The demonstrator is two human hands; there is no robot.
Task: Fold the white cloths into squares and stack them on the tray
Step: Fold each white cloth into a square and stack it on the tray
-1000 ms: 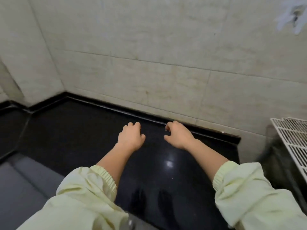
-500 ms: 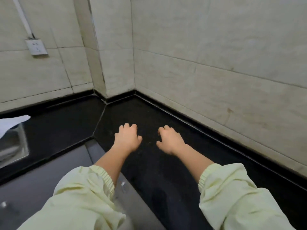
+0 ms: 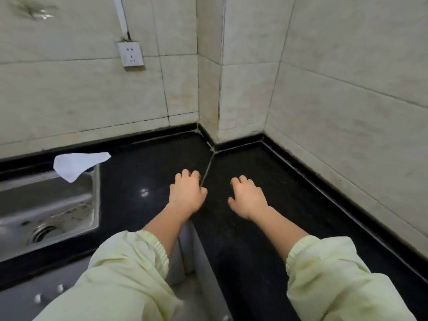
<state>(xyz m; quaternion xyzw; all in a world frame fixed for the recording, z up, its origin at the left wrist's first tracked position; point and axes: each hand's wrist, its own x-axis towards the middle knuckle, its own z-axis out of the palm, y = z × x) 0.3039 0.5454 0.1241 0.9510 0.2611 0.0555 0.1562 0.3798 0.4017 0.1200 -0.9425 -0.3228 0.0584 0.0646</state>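
A white cloth (image 3: 77,164) lies at the back left, draped over the far corner of the steel sink (image 3: 46,214) and partly on the black counter (image 3: 266,177). My left hand (image 3: 186,193) and my right hand (image 3: 246,199) hover side by side over the counter's inner corner, palms down, fingers loosely curled, holding nothing. The cloth is well to the left of my left hand. No tray is in view.
Tiled walls meet in a stepped corner behind the counter. A wall socket (image 3: 130,54) with a cable duct sits above the cloth. Grey cabinet fronts (image 3: 192,262) lie below the counter edge near my sleeves.
The view has swung left: the wire rack on the right is gone, and the sink, cloth and socket have come into sight. My hands stay empty and side by side.
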